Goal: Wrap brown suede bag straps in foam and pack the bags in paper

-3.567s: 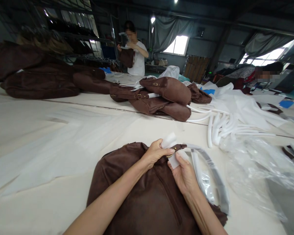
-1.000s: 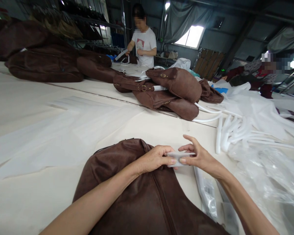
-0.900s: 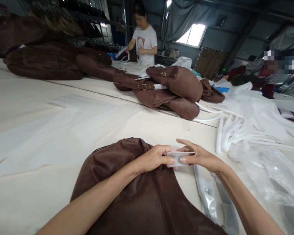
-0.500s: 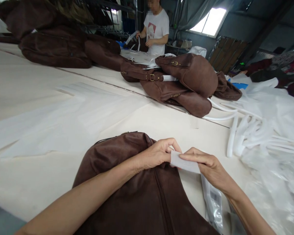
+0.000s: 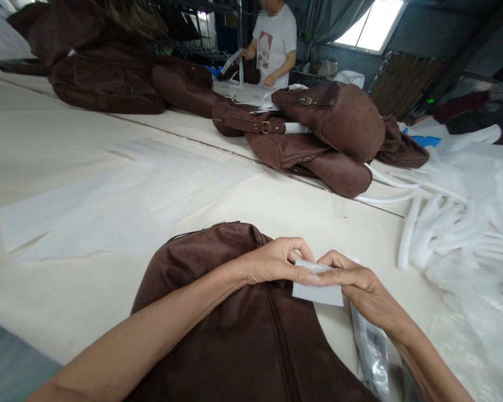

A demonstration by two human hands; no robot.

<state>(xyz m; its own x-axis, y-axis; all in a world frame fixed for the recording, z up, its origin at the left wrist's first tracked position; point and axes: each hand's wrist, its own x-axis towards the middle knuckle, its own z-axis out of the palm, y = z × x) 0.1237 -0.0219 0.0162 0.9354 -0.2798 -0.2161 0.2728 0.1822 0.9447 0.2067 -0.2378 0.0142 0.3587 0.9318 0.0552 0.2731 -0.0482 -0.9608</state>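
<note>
A large dark brown bag [image 5: 238, 346] with a zipper lies in front of me on the pale table [image 5: 193, 195]. Over its upper edge, my left hand [image 5: 279, 261] pinches a small white strip [image 5: 318, 293], thumb on top. My right hand [image 5: 356, 279] grips the right part of the same strip, its thumb meeting the left thumb. The strip hangs down below both thumbs, and the fingertips behind it are partly hidden.
Brown bags are heaped mid-table [image 5: 343, 123] and at the back left [image 5: 104, 78]. White sheets [image 5: 121, 201] lie left; white foam tubes [image 5: 436, 223] and clear plastic [image 5: 465, 312] lie right. Across the table stands a person [image 5: 274, 44] holding white strips.
My left thumb has come down onto the white strip, and the strip is now folded over and level between both hands. The view has shifted slightly left.
</note>
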